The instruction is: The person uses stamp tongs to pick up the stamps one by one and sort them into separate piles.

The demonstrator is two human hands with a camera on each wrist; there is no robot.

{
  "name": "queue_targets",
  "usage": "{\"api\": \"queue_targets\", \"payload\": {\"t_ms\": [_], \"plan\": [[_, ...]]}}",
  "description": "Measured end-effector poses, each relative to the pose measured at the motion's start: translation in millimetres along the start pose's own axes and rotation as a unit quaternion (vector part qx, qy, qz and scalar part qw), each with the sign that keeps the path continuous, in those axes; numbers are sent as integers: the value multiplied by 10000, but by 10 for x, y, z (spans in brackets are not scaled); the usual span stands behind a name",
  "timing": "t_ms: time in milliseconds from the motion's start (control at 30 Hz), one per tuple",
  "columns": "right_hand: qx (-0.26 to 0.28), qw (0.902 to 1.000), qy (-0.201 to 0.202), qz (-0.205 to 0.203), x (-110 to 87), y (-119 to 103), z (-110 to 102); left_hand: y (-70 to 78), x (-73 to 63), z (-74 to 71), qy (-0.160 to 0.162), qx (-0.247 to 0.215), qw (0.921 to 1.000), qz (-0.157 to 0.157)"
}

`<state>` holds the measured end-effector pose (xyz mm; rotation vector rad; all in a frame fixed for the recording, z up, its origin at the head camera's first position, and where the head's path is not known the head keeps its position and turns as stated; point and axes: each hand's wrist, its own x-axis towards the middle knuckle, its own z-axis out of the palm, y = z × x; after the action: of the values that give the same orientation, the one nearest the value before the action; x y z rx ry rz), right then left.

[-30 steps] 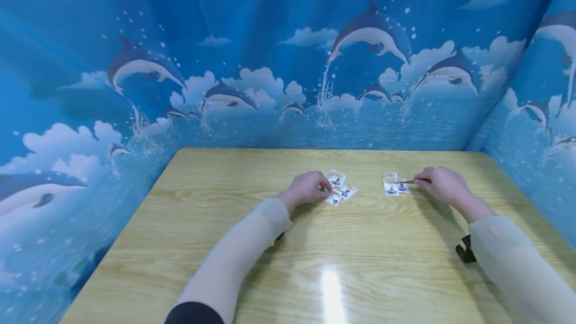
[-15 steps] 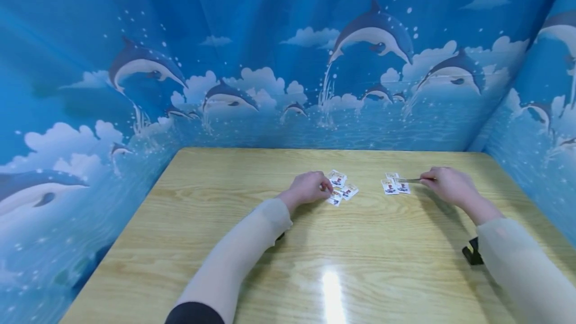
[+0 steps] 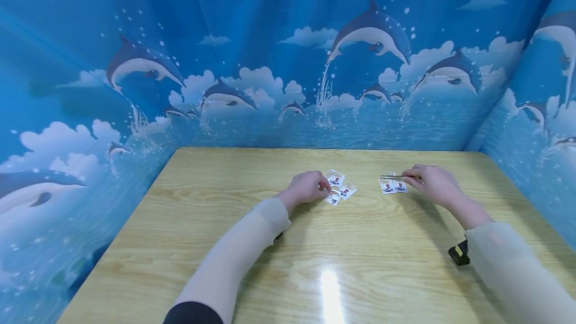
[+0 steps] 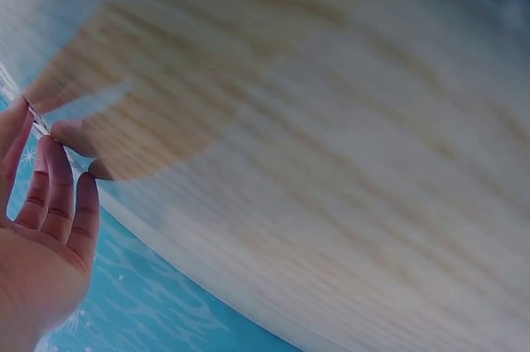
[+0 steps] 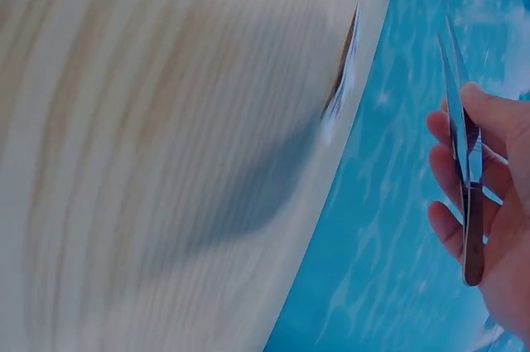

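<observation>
In the head view, my right hand (image 3: 432,184) grips metal tweezers (image 3: 392,177), their tips pointing left over the back of a group of small printed cards (image 3: 387,187). The right wrist view shows the tweezers (image 5: 464,161) with tips apart and nothing between them. From that side the cards (image 5: 341,79) appear edge-on, one edge lifted off the table. My left hand (image 3: 307,187) rests its fingertips at the edge of a second group of cards (image 3: 335,178), loosely fanned. The left wrist view has that hand's bent fingers (image 4: 60,182) touching down at the cards.
Both groups lie on a light wood-grain table (image 3: 216,224) towards its far edge. Behind and at the sides hangs a blue curtain (image 3: 270,39) printed with dolphins. A black wrist-camera mount (image 3: 459,252) sits under the right sleeve (image 3: 508,259).
My right hand first drew slightly right, then went left, bringing the tweezers over the back card. The tweezer tips have spread. The right-hand cards shifted slightly; my left hand stays put.
</observation>
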<state>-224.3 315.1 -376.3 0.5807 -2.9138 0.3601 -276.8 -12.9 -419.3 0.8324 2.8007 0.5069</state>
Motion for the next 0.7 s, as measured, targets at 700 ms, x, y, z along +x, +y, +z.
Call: {"api": "queue_targets", "payload": {"t_ms": [700], "plan": [[365, 9943, -616, -793, 362, -570, 385, 18, -5, -3, 17, 104, 9999, -47]]}}
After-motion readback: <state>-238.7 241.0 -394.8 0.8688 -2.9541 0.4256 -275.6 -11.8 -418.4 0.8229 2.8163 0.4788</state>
